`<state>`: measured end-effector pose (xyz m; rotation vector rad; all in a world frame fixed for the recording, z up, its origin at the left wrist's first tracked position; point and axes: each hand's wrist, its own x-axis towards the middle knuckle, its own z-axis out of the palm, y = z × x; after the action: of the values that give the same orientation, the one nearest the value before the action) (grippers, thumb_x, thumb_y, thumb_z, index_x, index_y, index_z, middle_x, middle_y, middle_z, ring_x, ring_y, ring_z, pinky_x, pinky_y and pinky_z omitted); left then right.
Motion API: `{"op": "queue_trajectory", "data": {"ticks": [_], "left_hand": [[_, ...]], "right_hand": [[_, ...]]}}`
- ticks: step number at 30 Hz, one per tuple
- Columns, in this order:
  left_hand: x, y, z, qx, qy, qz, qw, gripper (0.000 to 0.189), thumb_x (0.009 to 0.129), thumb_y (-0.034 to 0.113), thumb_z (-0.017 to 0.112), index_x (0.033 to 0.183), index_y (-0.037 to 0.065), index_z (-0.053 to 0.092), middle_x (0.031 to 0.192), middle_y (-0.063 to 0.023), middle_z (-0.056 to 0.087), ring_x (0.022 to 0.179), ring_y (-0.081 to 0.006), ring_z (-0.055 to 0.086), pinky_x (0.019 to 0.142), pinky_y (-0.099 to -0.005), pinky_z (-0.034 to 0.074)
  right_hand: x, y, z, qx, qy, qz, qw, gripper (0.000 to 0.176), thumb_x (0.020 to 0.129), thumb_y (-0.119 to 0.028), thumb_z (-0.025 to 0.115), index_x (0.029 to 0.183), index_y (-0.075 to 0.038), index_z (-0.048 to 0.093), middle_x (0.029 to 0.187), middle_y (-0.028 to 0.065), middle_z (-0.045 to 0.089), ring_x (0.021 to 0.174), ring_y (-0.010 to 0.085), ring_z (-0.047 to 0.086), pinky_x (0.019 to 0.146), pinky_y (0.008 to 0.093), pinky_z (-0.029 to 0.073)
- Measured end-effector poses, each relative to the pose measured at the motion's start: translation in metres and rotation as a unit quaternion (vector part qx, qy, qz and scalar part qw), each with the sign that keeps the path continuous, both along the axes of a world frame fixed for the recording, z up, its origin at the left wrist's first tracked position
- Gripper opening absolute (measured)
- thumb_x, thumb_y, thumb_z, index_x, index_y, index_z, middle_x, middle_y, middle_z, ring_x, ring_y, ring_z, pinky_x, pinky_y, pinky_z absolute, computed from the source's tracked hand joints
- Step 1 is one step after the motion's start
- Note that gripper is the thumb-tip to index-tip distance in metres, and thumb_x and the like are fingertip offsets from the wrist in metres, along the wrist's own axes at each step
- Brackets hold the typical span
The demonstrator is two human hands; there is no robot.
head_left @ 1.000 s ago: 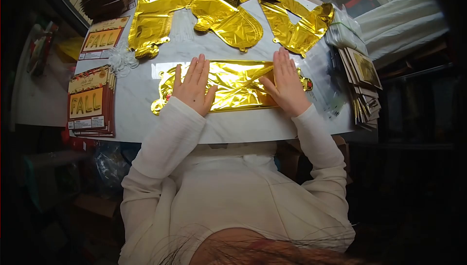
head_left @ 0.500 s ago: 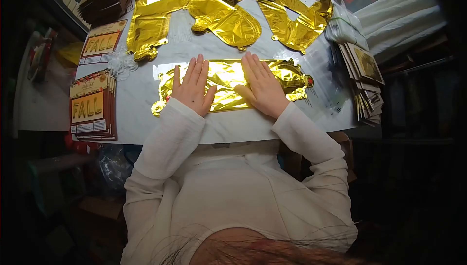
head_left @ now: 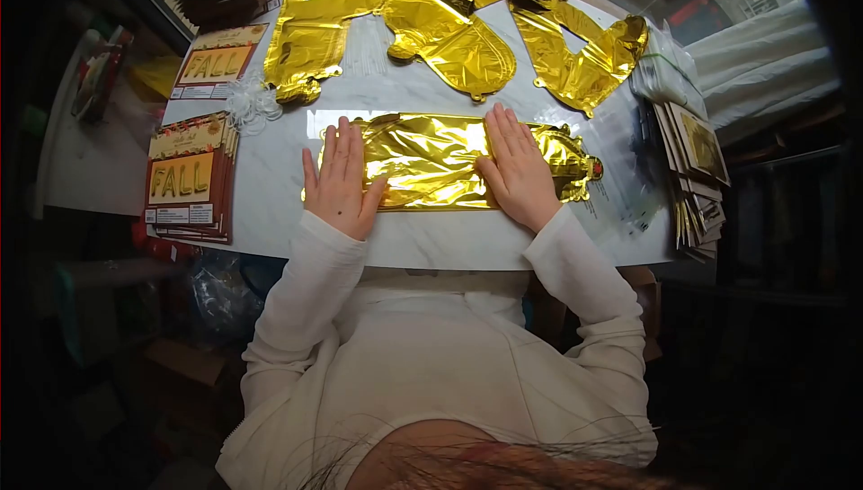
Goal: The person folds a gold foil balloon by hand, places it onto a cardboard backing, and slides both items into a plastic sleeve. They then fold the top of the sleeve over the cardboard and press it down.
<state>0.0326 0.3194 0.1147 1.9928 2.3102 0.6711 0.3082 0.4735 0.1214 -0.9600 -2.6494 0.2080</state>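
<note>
A flat gold foil balloon (head_left: 427,166) lies crosswise on the marbled table (head_left: 431,243) in front of me, its surface creased and shiny. My left hand (head_left: 343,175) rests palm down over its left end, fingers stretched out. On its right part lies my right hand (head_left: 519,166), also flat with the fingers extended and the thumb pointing inward. Both hands press on the foil without gripping it. Parts of the balloon under the palms are hidden. A small red spot shows at its right tip.
More gold foil balloons (head_left: 310,31) lie along the far side. Printed FALL cards (head_left: 191,175) are stacked at left, beside a coil of white ribbon (head_left: 252,108). Clear plastic bags (head_left: 620,166) lie at right, near a pile of folded cards (head_left: 688,153).
My hands have spread farther apart along the foil, the left one sliding toward its left end. The whole view has shifted slightly.
</note>
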Motion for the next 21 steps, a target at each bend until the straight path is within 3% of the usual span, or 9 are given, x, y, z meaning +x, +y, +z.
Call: {"op": "queue_trajectory", "data": {"ticks": [3,5,7,10,12,15,16,20,21], "left_hand": [[-0.008,-0.023,0.012,-0.041,0.009,0.025,0.999,0.081,0.103,0.034,0.060,0.168,0.001,0.024,0.176,-0.0195,0.021,0.164,-0.0353,0.017,0.129,-0.0627,0.008],[-0.026,-0.042,0.017,0.017,-0.009,0.068,0.997,0.078,0.105,0.032,0.058,0.167,0.000,0.025,0.176,-0.0205,0.022,0.164,-0.0384,0.016,0.128,-0.0642,0.007],[-0.052,-0.066,0.024,0.062,-0.007,0.112,0.992,0.073,0.102,0.019,0.056,0.167,0.001,0.027,0.175,-0.0210,0.023,0.163,-0.0411,0.017,0.128,-0.0652,0.008],[-0.106,-0.112,0.014,0.048,0.055,0.186,0.980,0.074,0.098,0.012,0.058,0.166,0.002,0.030,0.175,-0.0212,0.023,0.163,-0.0413,0.018,0.127,-0.0673,0.010],[-0.128,-0.134,0.001,-0.031,0.141,0.293,0.945,0.073,0.097,0.008,0.060,0.165,0.004,0.034,0.174,-0.0181,0.030,0.161,-0.0385,0.026,0.126,-0.0711,0.011],[-0.128,-0.154,0.003,-0.102,0.095,0.308,0.941,0.071,0.098,0.006,0.061,0.165,0.007,0.037,0.171,-0.0147,0.038,0.158,-0.0348,0.034,0.126,-0.0742,0.010],[-0.123,-0.156,0.003,-0.066,0.114,0.318,0.939,0.061,0.101,0.009,0.064,0.160,0.013,0.048,0.164,-0.0114,0.049,0.153,-0.0308,0.045,0.125,-0.0749,0.010],[-0.120,-0.166,0.004,0.002,0.090,0.334,0.938,0.047,0.100,0.010,0.069,0.147,0.017,0.065,0.153,-0.0105,0.062,0.146,-0.0276,0.054,0.126,-0.0738,0.011],[-0.119,-0.169,0.007,0.035,0.097,0.327,0.939,0.040,0.099,0.008,0.071,0.137,0.017,0.072,0.144,-0.0099,0.068,0.138,-0.0264,0.061,0.125,-0.0703,0.020]], "right_hand": [[0.000,0.001,-0.001,0.005,-0.006,0.001,1.000,0.068,0.110,-0.034,0.049,0.164,0.002,0.031,0.171,0.0234,0.031,0.159,0.0395,0.028,0.129,0.0488,0.022],[0.000,0.000,0.000,-0.002,-0.010,0.006,1.000,0.067,0.111,-0.034,0.048,0.165,0.001,0.031,0.172,0.0232,0.030,0.160,0.0390,0.027,0.129,0.0488,0.022],[0.000,0.001,0.000,-0.008,-0.020,-0.003,1.000,0.066,0.111,-0.033,0.046,0.165,0.001,0.031,0.172,0.0229,0.029,0.160,0.0387,0.027,0.129,0.0486,0.022],[0.000,0.001,0.003,-0.019,-0.021,0.003,1.000,0.065,0.111,-0.031,0.044,0.165,0.001,0.031,0.173,0.0231,0.028,0.161,0.0384,0.026,0.130,0.0483,0.021],[0.000,0.001,0.003,-0.023,-0.021,0.001,1.000,0.065,0.110,-0.030,0.045,0.165,0.001,0.030,0.173,0.0237,0.027,0.161,0.0383,0.025,0.130,0.0482,0.020],[0.001,0.000,0.002,-0.017,-0.012,0.000,1.000,0.065,0.110,-0.029,0.045,0.165,0.002,0.030,0.173,0.0242,0.027,0.161,0.0386,0.024,0.130,0.0486,0.019],[0.000,-0.001,0.003,-0.019,-0.008,-0.003,1.000,0.066,0.109,-0.029,0.047,0.165,0.001,0.030,0.173,0.0228,0.027,0.161,0.0381,0.024,0.131,0.0493,0.018],[-0.004,-0.007,0.016,0.030,-0.047,0.000,0.998,0.068,0.108,-0.030,0.049,0.166,0.000,0.029,0.173,0.0208,0.028,0.161,0.0372,0.025,0.131,0.0498,0.018],[-0.005,-0.009,0.021,0.045,-0.055,0.007,0.997,0.069,0.108,-0.032,0.049,0.166,-0.001,0.030,0.173,0.0200,0.029,0.161,0.0366,0.025,0.131,0.0502,0.017]]}}
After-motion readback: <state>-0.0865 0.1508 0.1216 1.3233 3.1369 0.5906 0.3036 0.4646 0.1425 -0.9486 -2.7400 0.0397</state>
